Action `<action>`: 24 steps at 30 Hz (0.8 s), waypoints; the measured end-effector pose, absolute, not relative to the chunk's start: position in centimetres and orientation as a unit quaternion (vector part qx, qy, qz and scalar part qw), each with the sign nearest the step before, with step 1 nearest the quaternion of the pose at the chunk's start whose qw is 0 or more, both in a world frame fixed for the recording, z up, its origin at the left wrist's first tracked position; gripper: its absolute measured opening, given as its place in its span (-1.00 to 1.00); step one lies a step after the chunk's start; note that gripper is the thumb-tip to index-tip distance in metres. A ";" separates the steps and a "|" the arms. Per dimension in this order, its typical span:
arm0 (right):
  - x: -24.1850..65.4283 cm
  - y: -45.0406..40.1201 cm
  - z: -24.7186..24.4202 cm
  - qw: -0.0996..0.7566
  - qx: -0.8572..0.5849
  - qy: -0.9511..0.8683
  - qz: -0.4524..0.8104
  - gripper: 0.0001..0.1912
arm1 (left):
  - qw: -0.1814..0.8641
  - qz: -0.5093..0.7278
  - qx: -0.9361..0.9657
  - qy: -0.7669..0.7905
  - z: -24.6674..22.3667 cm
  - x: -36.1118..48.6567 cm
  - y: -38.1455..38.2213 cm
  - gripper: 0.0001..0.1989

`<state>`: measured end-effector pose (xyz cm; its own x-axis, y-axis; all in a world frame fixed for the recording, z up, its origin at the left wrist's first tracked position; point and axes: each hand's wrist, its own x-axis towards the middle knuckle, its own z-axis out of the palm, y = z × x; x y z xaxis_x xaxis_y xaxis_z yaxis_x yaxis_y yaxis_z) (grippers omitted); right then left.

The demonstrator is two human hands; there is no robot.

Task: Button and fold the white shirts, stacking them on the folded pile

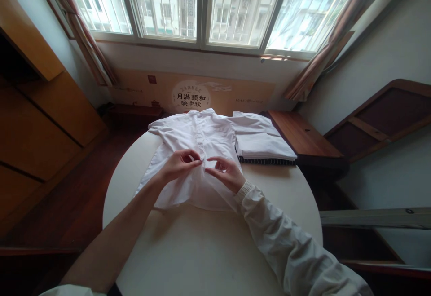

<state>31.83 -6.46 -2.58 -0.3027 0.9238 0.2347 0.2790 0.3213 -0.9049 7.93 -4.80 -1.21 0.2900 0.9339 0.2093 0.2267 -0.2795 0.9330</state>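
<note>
A white short-sleeved button-up shirt (pixel 215 192) lies spread face up on the round table, its collar toward the window and its hem toward me. My left hand (pixel 182 163) pinches the edge of the front placket about midway down, thumb and forefinger together. Just right of the placket is my right hand (pixel 227 172), its thumb and forefinger curved with a small gap between their tips. Any button between the hands is too small to make out. The placket (pixel 200 136) runs up from my fingertips to the collar.
Folded white clothes (pixel 266 145) lie on a black striped folded piece (pixel 269 161) at the table's right back. The round white table (pixel 202 251) has a wooden cabinet (pixel 303 134) behind it on the right. A poster (pixel 242 90) hangs below the barred window.
</note>
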 end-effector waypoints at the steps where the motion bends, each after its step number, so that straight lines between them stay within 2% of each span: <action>1: 31.2 -6.4 -2.7 0.402 -0.429 -0.715 0.378 -0.45 | 0.425 0.414 0.682 0.427 -1.2 8.0 -4.8 -0.70; 4: 29.8 -6.5 -3.3 0.394 -0.429 -0.744 0.328 -0.47 | 0.434 0.406 0.679 0.431 -1.3 8.0 -4.8 -0.69; 9: 29.1 -6.8 -4.6 0.445 -0.422 -0.711 0.344 -0.72 | 0.436 0.392 0.686 0.430 -1.7 7.7 -4.5 -0.70; 18: 29.6 -6.5 -5.4 0.564 -0.454 -0.614 0.314 -0.71 | 0.360 0.386 0.733 0.430 -1.5 8.2 -5.1 -0.85; 24: 29.6 -6.8 -6.2 0.538 -0.437 -0.688 0.215 -0.84 | 0.345 0.393 0.740 0.423 -1.4 8.5 -5.4 -0.89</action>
